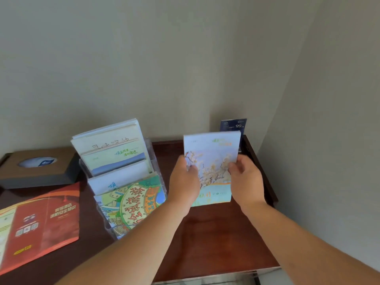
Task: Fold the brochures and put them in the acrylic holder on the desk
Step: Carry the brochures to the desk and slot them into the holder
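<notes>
Head view, near to far. Desk (216,233): dark wood. Near left, a red brochure (47,221) lies flat and unfolded on it, not yet folded. Left of centre stands the holder (153,153), clear and tiered; every visible tier already carries printed sheets. Just right of the holder, the left hand (185,179) pinches the left edge of a pale brochure (211,153), thumb on the front face. The right hand (245,179) pinches the right edge likewise. The pale brochure is upright, cover toward the camera, and appears folded. Whether its lower edge touches the desk cannot be told. Far left sits a tissue box (37,167). Far right, a blue card (233,125) stands at the desk's far edge.

Step in hand, as judged: transfer the pale brochure to the holder. Procedure:
1. Keep both edges pinched so the panels do not spring open.
2. Carry the brochure left.
3. Select a tier with slack.
4. Enter the lower edge first, parallel to the tier face.
5. Release only once it is seated.

Do not push against the holder; it looks light and may slide.
</notes>
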